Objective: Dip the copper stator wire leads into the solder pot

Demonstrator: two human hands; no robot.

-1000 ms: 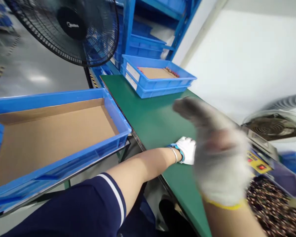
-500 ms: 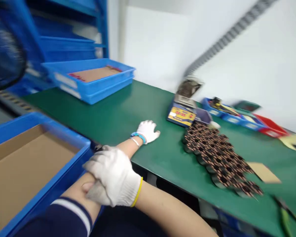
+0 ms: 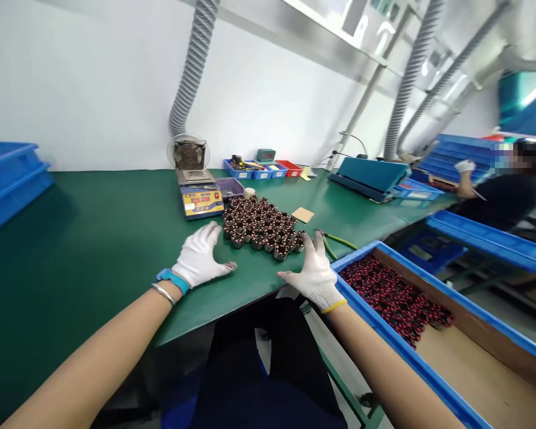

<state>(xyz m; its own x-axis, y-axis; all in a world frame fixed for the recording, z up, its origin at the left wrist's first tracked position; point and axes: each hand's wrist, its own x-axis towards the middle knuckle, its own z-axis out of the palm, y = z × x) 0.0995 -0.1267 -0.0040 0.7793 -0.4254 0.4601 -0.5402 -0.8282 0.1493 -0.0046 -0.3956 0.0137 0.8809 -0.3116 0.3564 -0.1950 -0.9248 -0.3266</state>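
Several copper-wound ring-shaped coils (image 3: pixel 259 225) stand packed together on the green tabletop (image 3: pixel 116 238). My left hand (image 3: pixel 202 255), in a white glove with a blue band at the wrist, rests at the left side of the cluster, fingers spread and nothing held. On the cluster's right side is my right hand (image 3: pixel 311 269), also gloved, with thumb and fingers apart and no object in it. Its fingertips lie close to the nearest coils; whether they touch I cannot tell. Green-handled pliers (image 3: pixel 335 239) lie just beyond the right hand.
At my right, a blue crate (image 3: pixel 355 259) holds several red-and-black coils. A yellow-fronted soldering unit (image 3: pixel 202 204) stands behind the cluster, beside small blue bins (image 3: pixel 261 173) and a red bin (image 3: pixel 289 168). Stacked blue trays (image 3: pixel 13 185) are far left. A co-worker (image 3: pixel 504 190) sits at far right.
The view has swung right. My right hand has left my left forearm and moved to the right of the coils. My left hand is now beside the coils' left edge.
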